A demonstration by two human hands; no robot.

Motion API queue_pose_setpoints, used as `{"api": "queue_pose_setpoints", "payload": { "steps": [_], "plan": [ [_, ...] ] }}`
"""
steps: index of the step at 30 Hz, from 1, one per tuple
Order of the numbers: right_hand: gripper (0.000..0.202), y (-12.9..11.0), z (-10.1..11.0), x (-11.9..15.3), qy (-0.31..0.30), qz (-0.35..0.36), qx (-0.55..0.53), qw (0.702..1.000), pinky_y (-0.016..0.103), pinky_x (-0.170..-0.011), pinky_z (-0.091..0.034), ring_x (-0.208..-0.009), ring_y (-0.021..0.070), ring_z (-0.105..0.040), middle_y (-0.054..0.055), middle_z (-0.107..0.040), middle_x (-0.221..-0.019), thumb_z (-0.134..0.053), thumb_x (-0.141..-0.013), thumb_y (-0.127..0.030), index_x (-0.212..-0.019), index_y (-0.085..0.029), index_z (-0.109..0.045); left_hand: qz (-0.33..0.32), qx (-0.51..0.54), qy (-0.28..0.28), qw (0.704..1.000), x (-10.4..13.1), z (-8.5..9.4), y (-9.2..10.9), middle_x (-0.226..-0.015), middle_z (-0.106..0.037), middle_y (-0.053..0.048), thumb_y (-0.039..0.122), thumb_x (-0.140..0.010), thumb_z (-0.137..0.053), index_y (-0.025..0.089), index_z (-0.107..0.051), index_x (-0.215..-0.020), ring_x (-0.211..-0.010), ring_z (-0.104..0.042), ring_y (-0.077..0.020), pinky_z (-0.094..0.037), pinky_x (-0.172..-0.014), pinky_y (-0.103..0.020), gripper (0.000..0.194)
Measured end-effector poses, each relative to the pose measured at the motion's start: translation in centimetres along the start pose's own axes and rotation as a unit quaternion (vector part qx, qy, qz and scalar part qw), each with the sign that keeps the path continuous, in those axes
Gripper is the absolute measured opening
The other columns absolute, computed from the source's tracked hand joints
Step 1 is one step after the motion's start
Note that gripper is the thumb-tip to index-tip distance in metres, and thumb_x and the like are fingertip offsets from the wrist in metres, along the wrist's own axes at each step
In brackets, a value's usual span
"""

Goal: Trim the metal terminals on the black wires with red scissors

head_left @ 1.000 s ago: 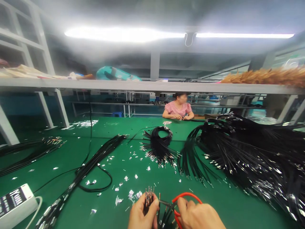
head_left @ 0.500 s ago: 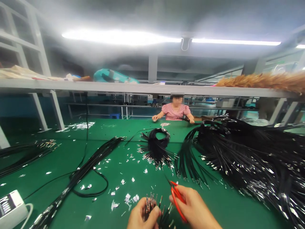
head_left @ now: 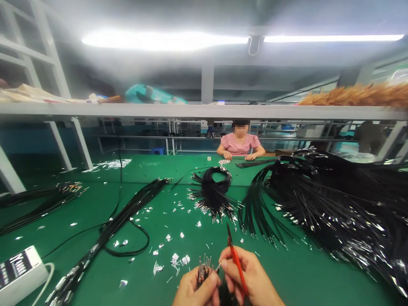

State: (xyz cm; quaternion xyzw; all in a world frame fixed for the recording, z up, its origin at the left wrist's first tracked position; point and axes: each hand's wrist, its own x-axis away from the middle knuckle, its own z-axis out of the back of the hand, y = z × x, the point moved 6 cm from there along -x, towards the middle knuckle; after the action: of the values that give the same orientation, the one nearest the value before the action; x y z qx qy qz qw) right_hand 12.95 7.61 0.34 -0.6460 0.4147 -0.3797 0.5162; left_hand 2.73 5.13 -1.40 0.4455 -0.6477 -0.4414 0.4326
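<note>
My left hand [head_left: 198, 289] is closed around a bundle of black cables [head_left: 205, 268] whose stripped, silvery ends stick up above the fingers. In my right hand [head_left: 250, 274] lies a pair of red-handled scissors or snips [head_left: 236, 263], its dark narrow tip pointing away from me. The thumb and index finger of that hand pinch the end of one cable beside the bundle. More black cable hangs below, between the two hands, and is partly hidden by them.
Foil scraps [head_left: 175, 259] litter the green table [head_left: 165, 284]. A coiled cable bundle [head_left: 212, 191] lies ahead, a large cable heap [head_left: 334, 204] to the right, and a long bundle [head_left: 127, 212] to the left. A white box [head_left: 35, 265] stands front left. Opposite sits a person [head_left: 240, 144] beneath a shelf [head_left: 191, 110].
My right hand has moved left to the bundle and now pinches a cable end; the red tool has turned more upright. The person opposite has put down a dark cable bundle.
</note>
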Motion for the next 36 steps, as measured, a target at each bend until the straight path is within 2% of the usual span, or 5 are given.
{"api": "queue_pose_setpoints", "payload": {
  "steps": [6, 11, 20, 27, 36],
  "plan": [
    [0.026, 1.1, -0.4, 0.4, -0.043, -0.009, -0.088, 0.995, 0.011, -0.026, -0.019, -0.024, 0.0, -0.034, -0.005, -0.054, -0.041, -0.061, -0.072, -0.038, -0.074, -0.013, -0.051, 0.014, 0.013, -0.074, 0.997, 0.4, -0.8, 0.7, -0.039, -0.042, 0.006, 0.052, -0.061, -0.06, 0.014, -0.052, -0.058, -0.036, -0.029, -0.0043, -0.018, -0.04, -0.019, 0.039],
    [0.025, 0.6, -0.3, 1.2, -0.045, -0.003, -0.085, 0.995, 0.01, -0.027, -0.023, -0.025, 0.0004, -0.035, -0.006, -0.052, -0.039, -0.063, -0.071, -0.035, -0.076, -0.013, -0.052, -0.026, -0.114, -0.001, 0.993, 0.0, -0.2, 0.6, -0.039, -0.039, 0.006, 0.059, -0.058, -0.058, 0.017, -0.046, -0.053, -0.037, -0.032, -0.0059, -0.022, -0.04, -0.02, 0.045],
    [0.025, 0.7, 0.3, 0.9, 0.014, -0.013, -0.07, 0.997, 0.009, -0.025, -0.02, -0.023, 0.0003, -0.035, -0.005, -0.053, -0.039, -0.058, -0.075, -0.036, -0.078, -0.013, -0.051, -0.066, -0.06, 0.017, 0.996, 0.0, 0.1, 0.5, -0.042, -0.048, 0.004, 0.054, -0.067, -0.054, 0.015, -0.05, -0.067, -0.035, -0.031, -0.0046, -0.023, -0.04, -0.018, 0.04],
    [0.035, 1.5, 0.1, 0.7, 0.004, -0.01, -0.028, 1.0, 0.01, -0.025, -0.02, -0.024, 0.0005, -0.038, -0.001, -0.059, -0.047, -0.061, -0.069, -0.046, -0.07, -0.013, -0.051, -0.161, -0.254, 0.127, 0.945, 0.9, 0.5, 1.6, -0.047, -0.053, 0.0, 0.048, -0.072, -0.048, 0.016, -0.049, -0.059, -0.044, -0.044, -0.0106, -0.033, -0.047, -0.021, 0.034],
    [0.038, 1.7, -0.1, 0.9, 0.039, 0.01, -0.02, 0.999, 0.011, -0.026, -0.021, -0.024, 0.0004, -0.035, -0.004, -0.054, -0.042, -0.064, -0.065, -0.049, -0.074, -0.013, -0.053, -0.044, -0.053, -0.037, 0.997, 0.1, -0.7, 0.6, -0.042, -0.049, 0.002, 0.055, -0.069, -0.05, 0.015, -0.05, -0.064, -0.032, -0.029, -0.0035, -0.019, -0.036, -0.017, 0.04]
  ]
}}
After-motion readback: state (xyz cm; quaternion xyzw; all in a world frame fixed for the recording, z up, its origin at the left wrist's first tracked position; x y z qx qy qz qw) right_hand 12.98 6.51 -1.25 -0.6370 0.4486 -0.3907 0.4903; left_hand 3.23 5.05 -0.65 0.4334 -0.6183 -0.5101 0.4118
